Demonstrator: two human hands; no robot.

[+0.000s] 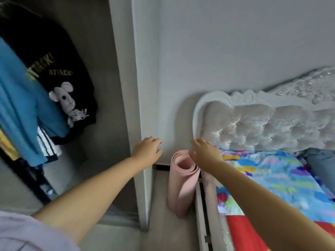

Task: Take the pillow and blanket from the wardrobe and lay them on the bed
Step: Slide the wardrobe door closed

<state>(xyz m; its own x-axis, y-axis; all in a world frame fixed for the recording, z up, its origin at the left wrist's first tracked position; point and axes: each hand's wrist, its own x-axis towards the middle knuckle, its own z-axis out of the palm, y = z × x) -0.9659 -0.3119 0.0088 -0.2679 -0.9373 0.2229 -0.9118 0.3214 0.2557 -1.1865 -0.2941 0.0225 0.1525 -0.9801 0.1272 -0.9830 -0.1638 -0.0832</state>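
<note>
The open wardrobe (101,124) fills the left side, with clothes hanging inside. No pillow or folded blanket shows inside it. The bed (272,187) lies at the right under a colourful patterned cover, with a grey-blue pillow (320,165) at its far right near the tufted white headboard (262,124). My left hand (147,151) reaches forward at the wardrobe's white side panel, fingers apart and holding nothing. My right hand (205,153) stretches out over the bed's near corner, fingers spread and empty, just in front of a rolled pink mat.
A rolled pink mat (181,182) stands upright on the floor between the wardrobe panel and the bed frame. A blue shirt (21,109) and a black printed shirt (68,84) hang in the wardrobe. A pale wall (217,51) rises behind.
</note>
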